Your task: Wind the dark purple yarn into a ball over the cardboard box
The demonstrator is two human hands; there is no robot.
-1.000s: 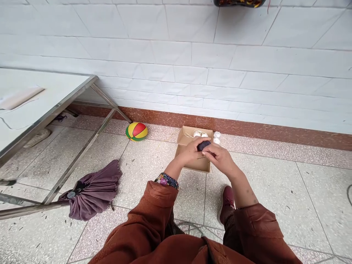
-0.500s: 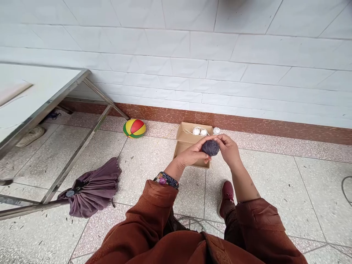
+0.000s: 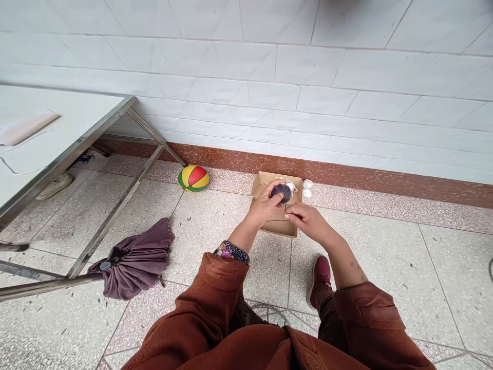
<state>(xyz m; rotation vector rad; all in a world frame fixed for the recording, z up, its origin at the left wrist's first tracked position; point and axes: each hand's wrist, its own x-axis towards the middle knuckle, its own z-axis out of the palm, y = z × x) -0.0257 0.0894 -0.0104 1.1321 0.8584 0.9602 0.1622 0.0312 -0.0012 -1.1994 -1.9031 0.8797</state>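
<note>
My left hand [image 3: 265,204] is wrapped round a dark purple-grey ball of yarn [image 3: 281,193]. Just to its right, my right hand [image 3: 308,221] pinches a dark strand of yarn [image 3: 285,207] that runs down from the ball. Both hands are above an open cardboard box [image 3: 278,227] on the floor by the wall. White yarn balls [image 3: 290,186] lie in the back part of the box, partly hidden behind the dark ball and my left fingers. Outside the box's right side lie more white balls [image 3: 307,184].
A yellow, red and green ball [image 3: 193,178] rests on the floor near the wall. To the left, a folded purple umbrella [image 3: 136,259] lies against the metal frame of a white-topped table [image 3: 84,110]. Under the table is a shoe [image 3: 56,186].
The dark yarn ball has moved left and away from me in my left hand. My right hand has come down from the ball's top, drawing the strand towards me. The view has shifted slightly.
</note>
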